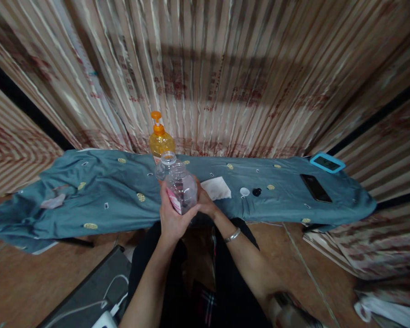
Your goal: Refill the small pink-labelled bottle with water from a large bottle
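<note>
Above the near edge of the cloth-covered table, both my hands are around a clear plastic bottle (187, 189) with a pink label strip. My left hand (172, 218) wraps its near left side, thumb across the front. On its right side is my right hand (205, 200), with its fingers partly hidden behind it. Just behind and to the left, a second clear bottle (163, 168) shows an uncapped mouth; its lower part is hidden. An orange-topped pump bottle (161, 142) of yellow liquid stands behind that. A folded white tissue (217, 188) lies to the right of my hands.
On the blue-green cloth (123, 200) lie a white round cap (244, 192), a small black piece (257, 192), a black phone (316, 187) and a blue-framed device (327, 162). A pale crumpled piece (53, 201) is at left. Striped curtains (198, 82) hang behind.
</note>
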